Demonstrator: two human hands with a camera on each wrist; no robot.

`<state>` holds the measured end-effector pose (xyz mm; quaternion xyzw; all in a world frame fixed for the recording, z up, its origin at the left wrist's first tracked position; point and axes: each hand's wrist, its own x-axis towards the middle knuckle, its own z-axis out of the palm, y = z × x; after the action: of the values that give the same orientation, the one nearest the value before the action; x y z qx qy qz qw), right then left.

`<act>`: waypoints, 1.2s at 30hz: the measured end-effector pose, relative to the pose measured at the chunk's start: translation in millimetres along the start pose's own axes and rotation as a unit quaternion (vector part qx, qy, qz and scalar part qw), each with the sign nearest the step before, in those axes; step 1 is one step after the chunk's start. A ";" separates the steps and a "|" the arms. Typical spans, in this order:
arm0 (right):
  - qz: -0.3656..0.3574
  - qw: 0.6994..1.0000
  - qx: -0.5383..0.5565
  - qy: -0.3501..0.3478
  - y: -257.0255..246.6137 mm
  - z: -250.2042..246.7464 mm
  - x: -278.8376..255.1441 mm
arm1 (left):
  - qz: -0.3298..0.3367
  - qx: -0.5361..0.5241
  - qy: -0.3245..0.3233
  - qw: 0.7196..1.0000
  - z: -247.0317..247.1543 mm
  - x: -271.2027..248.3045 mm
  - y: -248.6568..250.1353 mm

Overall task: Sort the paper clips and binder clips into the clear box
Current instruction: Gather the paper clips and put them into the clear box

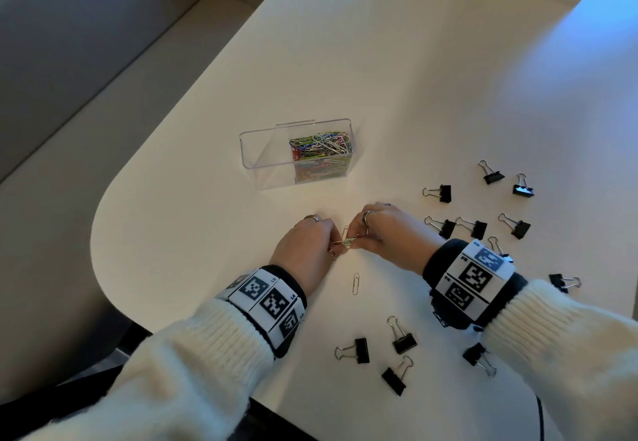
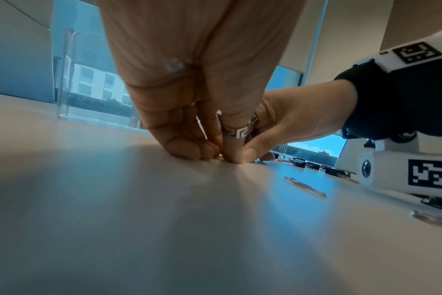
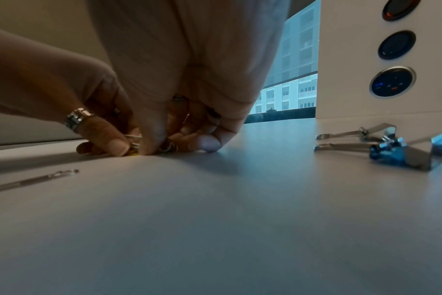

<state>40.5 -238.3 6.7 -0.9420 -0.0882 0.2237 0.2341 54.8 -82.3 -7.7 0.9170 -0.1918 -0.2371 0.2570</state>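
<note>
Both hands (image 1: 345,237) pinched together, fingertips down

The person wears a fluffy cream-white sweater with ribbed cuffs (image 1: 221,330). Each wrist carries a black band with white panels printed with black square code markers (image 1: 473,275). A thin black cable hangs near the right sleeve. The left hand (image 1: 307,243) has a silver ring with a key pattern (image 2: 234,132); the right hand (image 1: 386,230) has a wide silver ring (image 1: 367,217).

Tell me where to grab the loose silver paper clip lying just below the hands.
The paper clip lies flat on the table, long axis toward the person. Probably come from above, pinch its two long sides at mid-length, or press one rounded end to tip the other up.
</note>
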 end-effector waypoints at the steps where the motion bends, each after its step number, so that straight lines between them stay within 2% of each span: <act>1: 0.001 1.000 -0.008 0.000 -0.9 0.0 -0.4 | 0.003 0.005 -0.002 1.000 -0.9 1.1 0.5; 10: -0.023 0.993 -0.112 -0.013 -8.6 -4.6 -4.6 | 0.029 0.020 -0.014 0.999 -10.6 4.9 4.2; 14: -0.058 0.991 -0.095 0.072 -16.7 -26.9 0.4 | 0.067 0.001 0.061 0.996 -37.8 6.9 11.9; 18: -0.095 0.963 -0.150 0.205 -31.1 -63.2 18.5 | 0.100 -0.036 0.159 0.982 -78.5 27.6 19.4; 19: -0.083 0.960 -0.149 0.222 -35.4 -70.8 23.6 | 0.097 -0.053 0.184 0.977 -85.9 34.0 18.6; 22: -0.035 0.963 -0.123 0.239 -39.5 -81.7 40.2 | 0.057 -0.124 0.225 0.965 -95.1 48.0 9.3; 25: -0.019 0.964 -0.134 0.229 -40.2 -76.2 52.8 | 0.046 -0.145 0.217 0.964 -91.0 48.9 -0.6; 28: 0.012 0.967 -0.074 0.242 -37.2 -72.5 58.4 | 0.076 -0.103 0.248 0.960 -83.3 39.7 -6.4; 31: -0.023 0.960 -0.007 0.278 -32.6 -69.4 52.9 | 0.134 -0.089 0.293 0.943 -77.0 25.5 -9.1; 33: -0.063 0.943 0.031 0.325 -27.6 -66.0 43.0 | 0.182 -0.104 0.265 0.941 -70.5 13.8 -11.1; 34: -0.080 0.939 0.039 0.333 -24.3 -63.6 37.8 | 0.201 -0.108 0.228 0.947 -66.0 8.4 -12.6; 36: -0.104 0.954 0.034 0.278 -13.7 -54.5 29.2 | 0.212 -0.106 0.103 0.966 -55.5 1.0 -15.3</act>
<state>90.7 -240.2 45.3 -0.9439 -0.1097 -0.0696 0.3037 88.8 -49.5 25.3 0.8424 -0.3281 -0.1004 0.4156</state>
